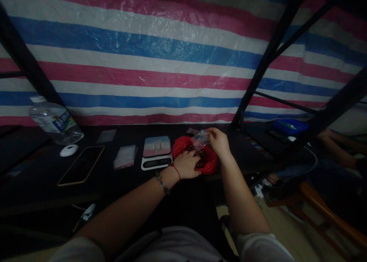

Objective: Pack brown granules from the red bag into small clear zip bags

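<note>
A red plastic bag point(211, 163) lies with its mouth spread wide, holding small dark reddish-brown pieces that I cannot make out singly. My left hand point(187, 165) reaches into it from the front left, fingers stretched over the pieces and their tips partly hidden. Above the bag's far right side, my right hand point(219, 141) pinches a small clear plastic bag point(200, 139), tilted over the red one. Just left of the red bag is a white kitchen scale point(156, 152) with a shiny plate and a dark display.
A stack of clear zip bags point(125, 157), a single clear bag point(106, 136), a phone point(82, 165), a white rounded object point(69, 150) and a plastic bottle point(54, 120) are on the black table point(114, 181). Black metal posts point(258, 74) flank it. At right, another person's arm point(338, 147) shows.
</note>
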`<state>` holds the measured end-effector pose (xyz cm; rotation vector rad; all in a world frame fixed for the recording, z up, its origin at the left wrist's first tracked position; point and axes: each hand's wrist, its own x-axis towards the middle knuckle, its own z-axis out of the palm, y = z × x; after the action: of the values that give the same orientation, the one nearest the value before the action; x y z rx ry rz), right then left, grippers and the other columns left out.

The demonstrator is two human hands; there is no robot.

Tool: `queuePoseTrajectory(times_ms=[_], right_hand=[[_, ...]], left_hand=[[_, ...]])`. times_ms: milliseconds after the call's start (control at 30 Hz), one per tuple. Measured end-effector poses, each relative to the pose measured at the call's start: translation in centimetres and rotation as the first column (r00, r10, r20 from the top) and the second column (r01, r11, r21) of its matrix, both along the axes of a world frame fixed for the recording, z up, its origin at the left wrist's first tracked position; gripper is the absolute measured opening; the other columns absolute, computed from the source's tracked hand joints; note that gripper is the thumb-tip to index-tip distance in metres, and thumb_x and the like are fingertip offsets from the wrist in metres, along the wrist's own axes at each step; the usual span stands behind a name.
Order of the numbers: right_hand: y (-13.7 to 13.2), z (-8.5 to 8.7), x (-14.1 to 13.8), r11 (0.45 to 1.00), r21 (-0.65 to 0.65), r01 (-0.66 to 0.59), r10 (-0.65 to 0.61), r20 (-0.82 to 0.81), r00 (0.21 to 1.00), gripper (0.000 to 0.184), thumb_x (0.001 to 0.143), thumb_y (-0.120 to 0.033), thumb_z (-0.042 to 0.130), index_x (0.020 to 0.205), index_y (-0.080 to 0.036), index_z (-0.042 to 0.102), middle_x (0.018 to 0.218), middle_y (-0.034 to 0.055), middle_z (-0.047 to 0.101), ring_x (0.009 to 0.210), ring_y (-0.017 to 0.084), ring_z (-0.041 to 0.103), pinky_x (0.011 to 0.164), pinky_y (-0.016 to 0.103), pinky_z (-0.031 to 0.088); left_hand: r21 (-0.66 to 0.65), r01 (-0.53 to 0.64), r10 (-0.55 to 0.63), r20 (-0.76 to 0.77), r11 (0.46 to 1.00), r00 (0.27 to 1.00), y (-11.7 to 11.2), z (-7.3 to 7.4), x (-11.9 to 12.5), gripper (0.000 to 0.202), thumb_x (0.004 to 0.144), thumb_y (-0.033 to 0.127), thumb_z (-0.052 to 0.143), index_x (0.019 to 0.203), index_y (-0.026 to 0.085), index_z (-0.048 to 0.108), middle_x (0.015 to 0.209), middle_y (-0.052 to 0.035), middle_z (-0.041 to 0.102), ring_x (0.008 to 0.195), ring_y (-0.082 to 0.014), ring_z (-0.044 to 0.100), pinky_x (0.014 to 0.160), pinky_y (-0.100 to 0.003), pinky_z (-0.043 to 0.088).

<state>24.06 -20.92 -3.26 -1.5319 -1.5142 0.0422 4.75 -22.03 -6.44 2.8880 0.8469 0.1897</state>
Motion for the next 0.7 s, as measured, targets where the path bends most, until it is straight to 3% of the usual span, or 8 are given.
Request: queuePoseTrajectory(times_ms=[67, 167, 233, 300, 400, 533, 600, 700], right_hand=[[-0.2, 0.1, 0.2, 1.0, -0.01, 0.003, -0.004, -0.015, 1.0, 0.023, 0.084, -0.026, 0.048, 0.093, -0.02, 0.068, 0.083, 0.0045, 0.071, 0.068, 0.017, 0.066, 0.07, 0.03, 0.051], [-0.3, 0.2, 0.5, 0.998, -0.064, 0.017, -0.018, -0.011, 1.0, 0.023, 0.078, -0.032, 0.059, 0.094, -0.018, 0.069, 0.083, 0.0059, 0.071, 0.072, 0.019, 0.066, 0.07, 0.031, 0.051], [-0.3, 0.2, 0.5, 0.995, -0.095, -0.002, -0.001, -0.039, 0.999, 0.025, 0.072, -0.029, 0.065, 0.094, -0.018, 0.069, 0.082, 0.0058, 0.071, 0.071, 0.019, 0.065, 0.069, 0.03, 0.05], [-0.3, 0.4, 0.4, 0.994, -0.088, -0.069, 0.054, -0.156, 0.986, 0.023, 0.071, -0.026, 0.064, 0.092, -0.017, 0.069, 0.078, 0.0049, 0.07, 0.067, 0.018, 0.064, 0.064, 0.029, 0.05], [-0.6, 0.8, -0.5, 0.985, -0.011, -0.172, 0.15, -0.439, 0.886, 0.022, 0.071, -0.03, 0.065, 0.088, -0.017, 0.066, 0.071, 0.0034, 0.067, 0.062, 0.017, 0.063, 0.052, 0.026, 0.048], [-1.2, 1.5, -2.5, 0.961, 0.048, -0.271, 0.227, -0.697, 0.68, 0.03, 0.066, -0.035, 0.072, 0.089, -0.018, 0.063, 0.072, 0.0007, 0.066, 0.063, 0.015, 0.063, 0.051, 0.024, 0.05], [-1.5, 1.7, -3.4, 0.931, 0.044, -0.362, 0.264, -0.765, 0.588, 0.033, 0.066, -0.036, 0.074, 0.092, -0.02, 0.062, 0.077, 0.0, 0.066, 0.065, 0.014, 0.064, 0.056, 0.024, 0.052], [-2.0, 2.0, -4.3, 0.857, -0.019, -0.514, 0.296, -0.8, 0.522, 0.041, 0.065, -0.035, 0.077, 0.101, -0.023, 0.061, 0.081, -0.0002, 0.068, 0.067, 0.012, 0.066, 0.059, 0.022, 0.053]], left_hand=[[-0.041, -0.077, 0.075, -0.045, 0.996, 0.996, 0.3, -0.2, 0.1, 0.07, 0.07, 0.062, 0.062, 0.126, 0.021, 0.055, 0.135, -0.0151, 0.05, 0.121, -0.0346, 0.049, 0.101, -0.046, 0.039], [-0.106, -0.185, 0.18, -0.058, 0.977, 0.982, 0.6, -0.5, 0.3, 0.071, 0.068, 0.062, 0.063, 0.124, 0.018, 0.057, 0.132, -0.0186, 0.052, 0.119, -0.0393, 0.05, 0.098, -0.05, 0.039], [-0.181, -0.198, 0.209, 0.047, 0.964, 0.977, 0.7, -0.5, 0.2, 0.069, 0.068, 0.059, 0.066, 0.123, 0.018, 0.058, 0.133, -0.0184, 0.052, 0.12, -0.0389, 0.05, 0.1, -0.05, 0.038], [-0.301, -0.11, 0.191, 0.254, 0.947, 0.948, 0.8, -0.2, 0.2, 0.068, 0.066, 0.055, 0.07, 0.123, 0.019, 0.058, 0.132, -0.016, 0.053, 0.121, -0.0351, 0.05, 0.102, -0.046, 0.037], [-0.55, 0.077, 0.316, 0.582, 0.832, 0.749, 1.1, 0.8, 0.0, 0.06, 0.07, 0.046, 0.071, 0.122, 0.018, 0.056, 0.122, -0.0143, 0.061, 0.11, -0.0273, 0.059, 0.096, -0.04, 0.044], [-0.793, 0.276, 0.684, 0.609, 0.543, 0.402, 1.4, 2.4, -0.6, 0.046, 0.074, 0.04, 0.069, 0.112, 0.016, 0.056, 0.109, -0.0126, 0.066, 0.089, -0.0187, 0.065, 0.08, -0.033, 0.051], [-0.781, 0.359, 0.735, 0.614, 0.511, 0.289, 1.5, 3.3, -1.3, 0.043, 0.07, 0.035, 0.073, 0.106, 0.015, 0.058, 0.107, -0.0109, 0.066, 0.085, -0.0164, 0.065, 0.078, -0.031, 0.051], [-0.728, 0.401, 0.714, 0.666, 0.557, 0.218, 1.6, 4.5, -2.6, 0.037, 0.065, 0.03, 0.076, 0.095, 0.013, 0.062, 0.097, -0.009, 0.069, 0.081, -0.0155, 0.064, 0.077, -0.029, 0.051]])
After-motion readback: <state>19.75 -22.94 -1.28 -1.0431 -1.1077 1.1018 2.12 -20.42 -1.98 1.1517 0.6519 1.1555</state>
